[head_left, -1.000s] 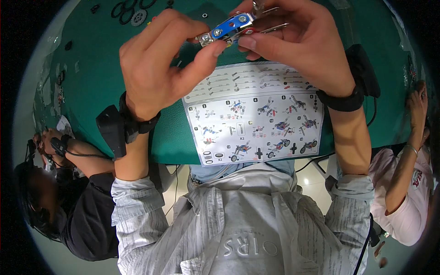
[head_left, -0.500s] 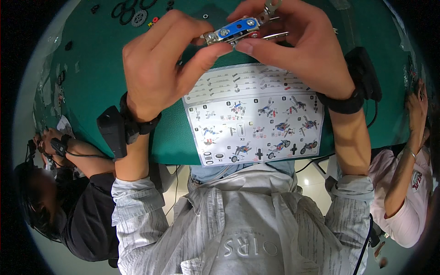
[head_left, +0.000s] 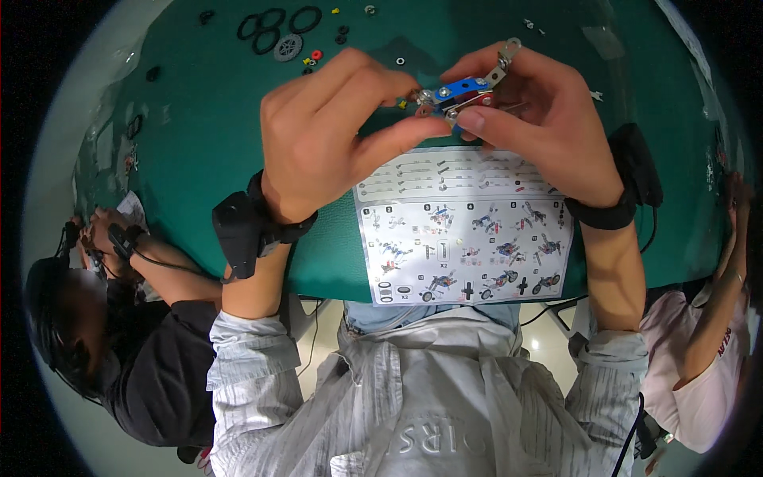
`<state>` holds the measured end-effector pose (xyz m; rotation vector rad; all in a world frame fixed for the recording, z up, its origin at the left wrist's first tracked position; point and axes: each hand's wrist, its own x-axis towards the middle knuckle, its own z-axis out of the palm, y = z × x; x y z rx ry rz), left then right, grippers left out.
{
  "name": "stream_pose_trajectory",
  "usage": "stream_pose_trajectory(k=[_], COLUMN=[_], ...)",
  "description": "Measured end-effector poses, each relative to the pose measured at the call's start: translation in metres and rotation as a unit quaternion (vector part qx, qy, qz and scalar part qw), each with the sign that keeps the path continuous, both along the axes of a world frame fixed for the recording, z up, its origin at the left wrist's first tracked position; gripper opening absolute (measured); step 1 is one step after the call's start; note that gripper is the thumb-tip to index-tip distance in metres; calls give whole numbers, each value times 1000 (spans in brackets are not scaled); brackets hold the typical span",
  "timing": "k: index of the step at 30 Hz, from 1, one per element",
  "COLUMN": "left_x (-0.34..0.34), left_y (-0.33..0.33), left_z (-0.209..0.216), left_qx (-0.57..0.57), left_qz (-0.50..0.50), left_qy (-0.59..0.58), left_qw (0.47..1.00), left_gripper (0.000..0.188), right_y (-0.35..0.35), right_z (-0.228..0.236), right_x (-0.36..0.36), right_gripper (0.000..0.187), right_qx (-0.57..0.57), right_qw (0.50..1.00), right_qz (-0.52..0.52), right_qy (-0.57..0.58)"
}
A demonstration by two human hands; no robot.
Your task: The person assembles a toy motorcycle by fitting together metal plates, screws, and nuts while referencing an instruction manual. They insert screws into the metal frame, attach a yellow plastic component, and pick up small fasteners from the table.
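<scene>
A small metal construction-kit model (head_left: 462,87), with a blue strip, a red part, silver strips and bolt heads, is held above the table. My right hand (head_left: 552,119) grips its right side between thumb and fingers, and a perforated silver strip sticks up beside the fingertips. My left hand (head_left: 322,131) is closed at the model's left end, index finger and thumb around the bolted tip. What lies between the left fingertips is partly hidden. Below both hands lies a printed instruction sheet (head_left: 469,230) with pictured steps.
On the green table (head_left: 207,151), black tyre rings (head_left: 305,20), a grey wheel (head_left: 288,48) and small red and yellow parts lie at the far left. A nut (head_left: 400,61) sits beyond my hands. Other people work at the left and right sides.
Both hands and the model appear lower and farther right in view, as does the sheet. The left fingers have spread slightly at the model's end. More loose parts show at the far side.
</scene>
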<state>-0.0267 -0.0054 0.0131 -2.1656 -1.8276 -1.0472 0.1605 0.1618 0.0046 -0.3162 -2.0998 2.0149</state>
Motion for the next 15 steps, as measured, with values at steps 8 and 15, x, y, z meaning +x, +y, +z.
stream_pose_trajectory(k=[8,15], left_x=[-1,9], left_y=[1,-1], left_z=[-1,-1], left_qx=[-13,-75], left_qz=[-8,-13], left_qy=[-5,-189], left_qw=[1000,979], left_gripper=[27,23], right_y=[3,3], right_z=[1,-4], right_x=[0,0], right_gripper=[30,31], right_qx=[-46,25], right_qw=[998,999], right_qz=[37,33], right_qy=[-9,25])
